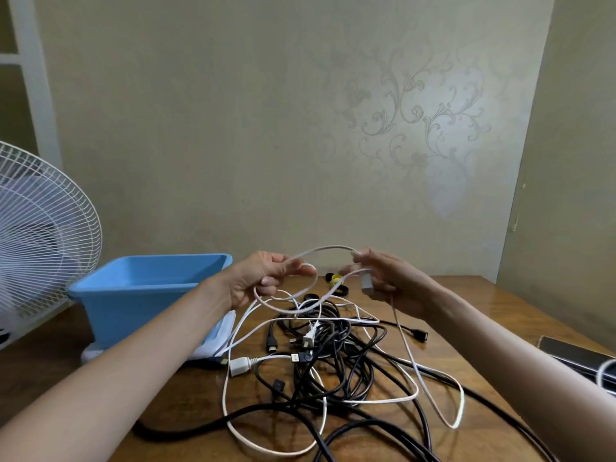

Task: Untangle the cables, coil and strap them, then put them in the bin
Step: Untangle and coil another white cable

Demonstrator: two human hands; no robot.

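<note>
Hardly started, I'd say: left hand point(266, 278) and right hand point(383, 278) both grip one thin white cable point(328, 247), looping it above the black-and-white cable tangle point(333, 361) on the wooden table point(483, 293), beside the blue plastic bin point(133, 311).

A quiet room with a wooden table against the wall.
The beige wall point(233, 128) has pale swirly flowers point(416, 121) and a soft spot of light point(446, 198) on its right part. The brown table point(500, 311) stands right against it. A white fan point(43, 235) is at the table's left edge, below a white frame point(30, 78).
</note>
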